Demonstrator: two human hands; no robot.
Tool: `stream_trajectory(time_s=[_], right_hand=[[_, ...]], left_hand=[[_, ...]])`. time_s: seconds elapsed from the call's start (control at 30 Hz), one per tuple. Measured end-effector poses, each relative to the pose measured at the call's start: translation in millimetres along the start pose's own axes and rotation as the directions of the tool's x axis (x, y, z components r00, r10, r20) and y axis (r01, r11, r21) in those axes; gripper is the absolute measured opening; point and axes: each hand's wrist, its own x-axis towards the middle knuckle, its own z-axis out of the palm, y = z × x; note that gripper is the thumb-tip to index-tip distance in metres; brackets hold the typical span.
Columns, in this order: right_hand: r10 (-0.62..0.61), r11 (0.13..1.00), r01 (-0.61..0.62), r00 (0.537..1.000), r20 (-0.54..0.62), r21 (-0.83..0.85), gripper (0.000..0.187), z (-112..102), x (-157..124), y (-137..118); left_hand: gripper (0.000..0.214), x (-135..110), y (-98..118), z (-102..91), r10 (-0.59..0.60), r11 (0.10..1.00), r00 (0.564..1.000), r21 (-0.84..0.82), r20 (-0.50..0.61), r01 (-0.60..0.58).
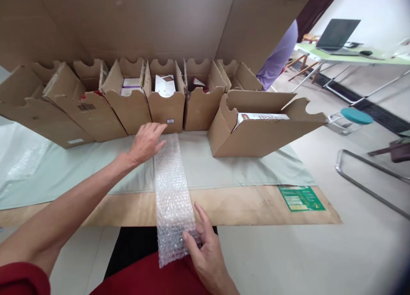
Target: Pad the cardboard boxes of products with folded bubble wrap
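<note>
A long strip of clear bubble wrap [171, 188] lies stretched from the row of cardboard boxes toward me, over a pale cloth [224, 167] and a wooden board [250, 207]. My left hand [146, 142] rests flat on the strip's far end, fingers stretched out, just in front of a small open box [166, 100]. My right hand [205, 252] pinches the near end of the strip, thumb and fingers closed on its edge above my red clothing.
Several open cardboard boxes [96, 103] with packaged goods stand in a row against a big cardboard sheet. A wider box [256, 128] holding a white package lies to the right. A green card [301, 198] sits on the board. A desk with a laptop [338, 34] and a person's back are at the far right.
</note>
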Motion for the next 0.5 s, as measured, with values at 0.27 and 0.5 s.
stream_trajectory(time_s=[0.27, 0.5], right_hand=[[0.117, 0.981, -0.144, 0.974, 0.193, 0.133, 0.035, -18.9, 6.6, -19.7], [0.063, 0.806, -0.145, 0.985, 0.160, 0.573, 0.037, 1.2, 66.4, -68.1]], left_hand=[[0.043, -155.0, 52.5, -30.4, 0.212, 0.707, 0.951, -0.707, 0.225, 0.009], [0.080, -164.9, 52.0, -24.5, -0.003, 0.411, 0.927, -0.845, 0.374, 0.342]])
